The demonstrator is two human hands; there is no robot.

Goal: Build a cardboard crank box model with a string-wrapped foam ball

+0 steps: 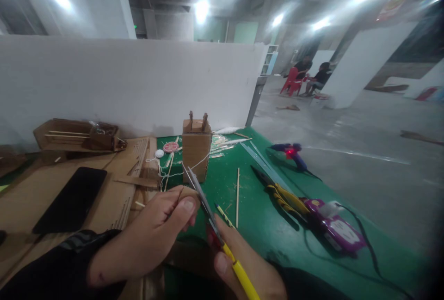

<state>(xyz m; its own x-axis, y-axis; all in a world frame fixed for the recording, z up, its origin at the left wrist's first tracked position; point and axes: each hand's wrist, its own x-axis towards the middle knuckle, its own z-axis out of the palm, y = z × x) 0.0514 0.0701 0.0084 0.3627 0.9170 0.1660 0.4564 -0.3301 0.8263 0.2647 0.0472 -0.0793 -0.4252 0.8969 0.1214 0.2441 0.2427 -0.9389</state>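
Observation:
My left hand (163, 219) is closed, its thumb and fingers pinching a small brown cardboard piece (188, 192), mostly covered by the fingers. Yellow-handled scissors (198, 188) are gripped in my right hand (239, 254); their blades point up and away, slightly parted, right beside that piece. Whether the blades touch it I cannot tell. Just beyond both hands stands an upright cardboard box (196, 150) with two short brown prongs on top. White string (173, 174) trails around its left side.
Wooden skewers lie by a pink spool (170, 147). To the right are a wooden stick (237, 196), yellow-handled pliers (287, 198), a purple power strip (335, 228) and a blue glue gun (290, 153). Cardboard sheets, a phone (72, 198) and a cardboard model (78, 136) occupy the left.

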